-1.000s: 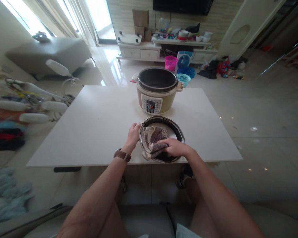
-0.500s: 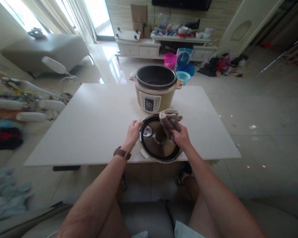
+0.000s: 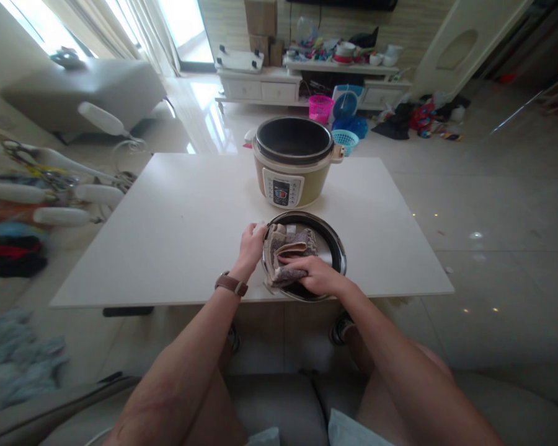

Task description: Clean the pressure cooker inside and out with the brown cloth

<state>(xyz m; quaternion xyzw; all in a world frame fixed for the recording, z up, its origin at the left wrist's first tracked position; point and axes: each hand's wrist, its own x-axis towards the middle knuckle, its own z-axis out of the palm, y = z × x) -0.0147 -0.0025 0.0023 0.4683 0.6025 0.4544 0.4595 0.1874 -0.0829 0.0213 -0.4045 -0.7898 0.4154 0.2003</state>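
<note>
The round lid (image 3: 337, 248) of a pressure cooker lies at the table's near edge, its metal inner side and dark sealing ring facing up. My left hand (image 3: 251, 248) is closed on the lid's left rim. A folded grey-brown cloth (image 3: 292, 244) is in my right hand (image 3: 316, 274), pressed against the left half of the lid's inside. Most of the lid's inner face on that side is hidden by the cloth. Just beyond the lid stands the electric pressure cooker (image 3: 292, 167), uncovered, with its dark inner pot showing and a control panel facing me.
Both cooker and lid rest on a white table (image 3: 167, 248). On the floor behind are a pink basket (image 3: 320, 109) and a light blue basket (image 3: 345, 142). A white lamp-like fixture with several arms (image 3: 97, 195) stands close to the table's left side.
My right hand has carried the cloth from the lid's upper right across to its left half. My left hand keeps its hold on the rim.
</note>
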